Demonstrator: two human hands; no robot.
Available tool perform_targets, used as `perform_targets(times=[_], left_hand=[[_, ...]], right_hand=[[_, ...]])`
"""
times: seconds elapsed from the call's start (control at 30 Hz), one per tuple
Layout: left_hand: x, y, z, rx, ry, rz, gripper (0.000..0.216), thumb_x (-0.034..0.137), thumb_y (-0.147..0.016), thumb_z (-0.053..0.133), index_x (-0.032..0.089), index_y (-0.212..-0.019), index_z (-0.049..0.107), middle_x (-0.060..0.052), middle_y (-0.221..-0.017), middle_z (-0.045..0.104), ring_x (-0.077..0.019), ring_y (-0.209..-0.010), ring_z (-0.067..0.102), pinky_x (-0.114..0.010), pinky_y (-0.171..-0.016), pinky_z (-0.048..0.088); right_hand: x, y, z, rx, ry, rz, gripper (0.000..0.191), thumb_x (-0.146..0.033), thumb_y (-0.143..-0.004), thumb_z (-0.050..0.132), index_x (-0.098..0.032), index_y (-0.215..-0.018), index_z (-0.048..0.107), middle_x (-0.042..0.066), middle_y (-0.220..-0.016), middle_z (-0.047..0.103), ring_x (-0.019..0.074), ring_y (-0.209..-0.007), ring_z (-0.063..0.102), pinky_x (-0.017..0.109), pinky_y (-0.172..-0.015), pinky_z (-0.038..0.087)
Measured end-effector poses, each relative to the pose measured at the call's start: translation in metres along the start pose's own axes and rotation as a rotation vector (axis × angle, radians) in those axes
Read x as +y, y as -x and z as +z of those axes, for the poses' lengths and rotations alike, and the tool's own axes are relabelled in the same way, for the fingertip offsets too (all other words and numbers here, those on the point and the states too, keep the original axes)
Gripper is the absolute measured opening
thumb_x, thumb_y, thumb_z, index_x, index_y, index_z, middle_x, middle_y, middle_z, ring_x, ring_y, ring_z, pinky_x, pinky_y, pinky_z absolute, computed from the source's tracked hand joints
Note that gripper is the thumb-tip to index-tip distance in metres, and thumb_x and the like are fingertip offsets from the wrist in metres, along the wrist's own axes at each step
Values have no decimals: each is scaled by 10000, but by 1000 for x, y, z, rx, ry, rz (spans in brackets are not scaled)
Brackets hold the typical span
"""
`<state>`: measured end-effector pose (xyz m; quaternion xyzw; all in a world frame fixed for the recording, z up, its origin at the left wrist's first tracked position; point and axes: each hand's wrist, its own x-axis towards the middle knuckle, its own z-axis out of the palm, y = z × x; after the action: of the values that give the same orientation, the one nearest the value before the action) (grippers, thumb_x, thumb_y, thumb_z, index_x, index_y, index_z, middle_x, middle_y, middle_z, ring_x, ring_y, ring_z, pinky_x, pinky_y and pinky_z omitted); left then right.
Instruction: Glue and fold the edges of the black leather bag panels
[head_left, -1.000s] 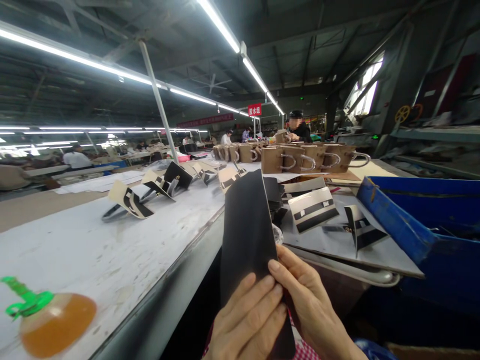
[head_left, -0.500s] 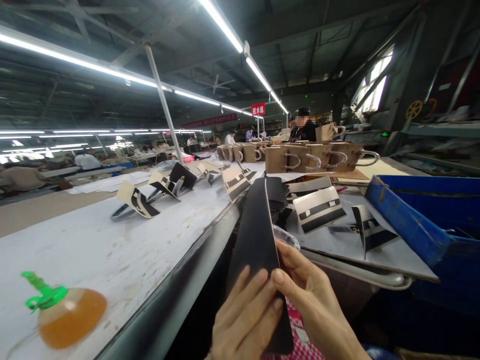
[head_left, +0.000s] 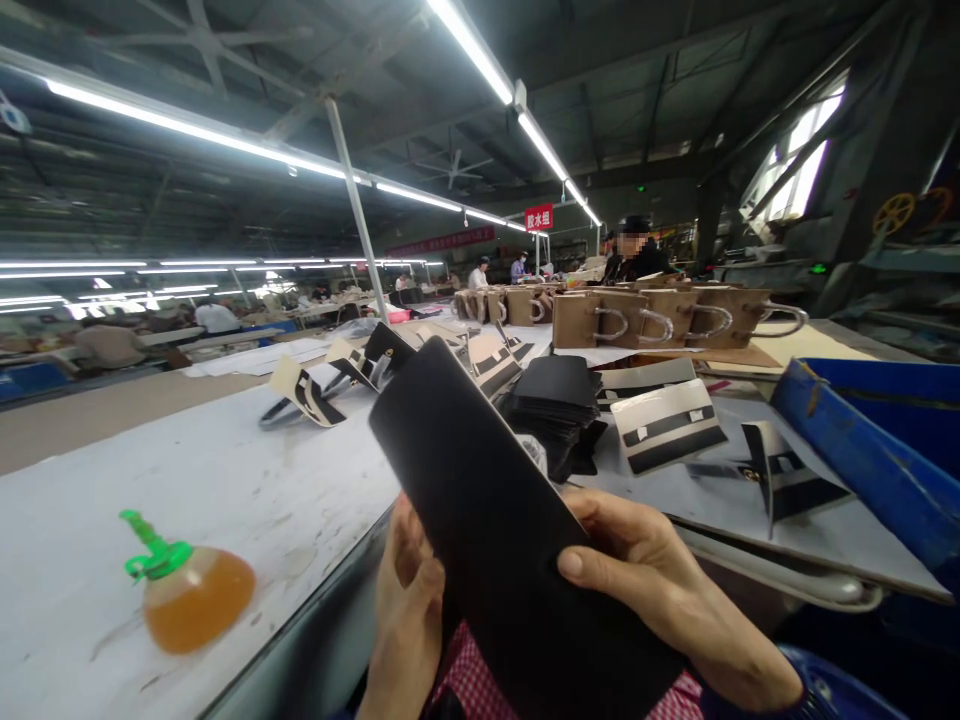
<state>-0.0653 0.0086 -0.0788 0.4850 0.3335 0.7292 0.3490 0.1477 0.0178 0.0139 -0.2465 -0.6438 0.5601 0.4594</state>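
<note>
A long black leather-like panel [head_left: 487, 500] with rounded corners slants across the middle, held over my lap. My right hand [head_left: 637, 570] grips its right edge, thumb pressed on the black face and fingers behind. Along the left edge sits my left hand [head_left: 409, 590], its fingers curled at the border and partly hidden behind the panel. Beyond the panel lies a stack of similar black pieces [head_left: 555, 395]. Beige-and-black folded pieces [head_left: 667, 425] stand to the right of that stack, and another folded piece [head_left: 306, 390] is on the white table at left.
A squeeze bottle of amber liquid [head_left: 199, 600] with a green spout stands on the white table [head_left: 300, 510]. Several brown bags with wrapped handles [head_left: 660, 318] line the back. At right is a blue bin [head_left: 862, 430]. A co-worker [head_left: 634, 255] is behind the bags.
The panel has turned from nearly edge-on to show its broad black face, its top swinging left. My left hand has moved off the face to the left edge. The view has shifted left.
</note>
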Motion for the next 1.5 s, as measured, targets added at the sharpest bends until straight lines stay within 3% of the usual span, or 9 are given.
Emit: perform_targets(times=[0.1, 0.2, 0.3, 0.37, 0.5, 1.0, 1.1, 1.27, 1.5], left_hand=[[9, -6, -5, -23, 209, -138, 546, 653, -853, 615, 280, -1245, 687, -61, -1163, 773, -305, -1121, 710, -418, -1007, 569], [18, -9, 0, 181, 293, -206, 365, 484, -822, 740, 303, -1139, 734, 10, -1021, 811, -258, -1006, 757, -375, -1001, 570], [25, -10, 9, 383, 429, -282, 432, 328, -743, 835, 295, -1159, 724, 26, -991, 813, -222, -960, 767, -351, -1009, 560], [27, -11, 13, 430, 459, -303, 436, 319, -740, 841, 276, -1159, 727, 9, -981, 815, -217, -915, 774, -355, -998, 564], [28, -12, 15, 453, 439, -287, 395, 302, -773, 815, 252, -1156, 733, -10, -960, 815, -211, -860, 778, -364, -985, 566], [26, -11, 11, 524, 420, -257, 432, 270, -643, 889, 194, -1050, 766, -52, -957, 812, -264, -882, 769, -429, -939, 582], [26, -10, 10, 507, 433, -270, 439, 298, -648, 889, 193, -1056, 764, -51, -963, 811, -270, -906, 769, -429, -972, 566], [27, -7, 15, 495, 476, -353, 470, 282, -546, 939, 196, -981, 783, -60, -899, 810, -312, -895, 768, -418, -832, 624], [32, -8, 22, 519, 501, -416, 441, 307, -428, 986, 192, -811, 801, -50, -768, 800, -311, -797, 777, -408, -782, 642]], right_hand=[[-9, 0, 2, -75, 113, -28, 135, -329, -862, 708, -234, -939, 765, -15, -831, 685, 138, -754, 622, 217, -675, 489], [-10, 1, 7, -25, 274, -65, 110, -345, -843, 728, -239, -866, 749, -24, -789, 680, 136, -708, 600, 215, -632, 474], [-6, 4, 14, 104, 501, -135, 177, -389, -801, 773, -230, -760, 707, -35, -674, 650, 129, -597, 565, 214, -530, 438], [-3, 6, 19, 201, 619, -232, 218, -395, -789, 792, -229, -719, 669, -51, -628, 629, 113, -533, 545, 210, -480, 412], [3, 6, 23, 301, 769, -396, 238, -359, -812, 789, -227, -723, 613, -76, -611, 610, 89, -492, 544, 197, -467, 411], [7, 5, 22, 254, 932, -548, 293, -241, -1004, 520, -206, -713, 519, -65, -597, 472, 72, -461, 448, 204, -453, 368], [5, 0, 19, 230, 965, -557, 329, -293, -1031, 478, -216, -713, 507, -66, -582, 480, 73, -453, 461, 190, -438, 373], [2, -8, 20, 249, 1052, -590, 364, -479, -1010, 507, -227, -748, 500, -69, -587, 530, 70, -453, 511, 169, -450, 408], [-3, -6, 24, 269, 1065, -698, 397, -273, -1061, 394, -233, -673, 319, -90, -537, 347, 56, -400, 319, 179, -389, 287]])
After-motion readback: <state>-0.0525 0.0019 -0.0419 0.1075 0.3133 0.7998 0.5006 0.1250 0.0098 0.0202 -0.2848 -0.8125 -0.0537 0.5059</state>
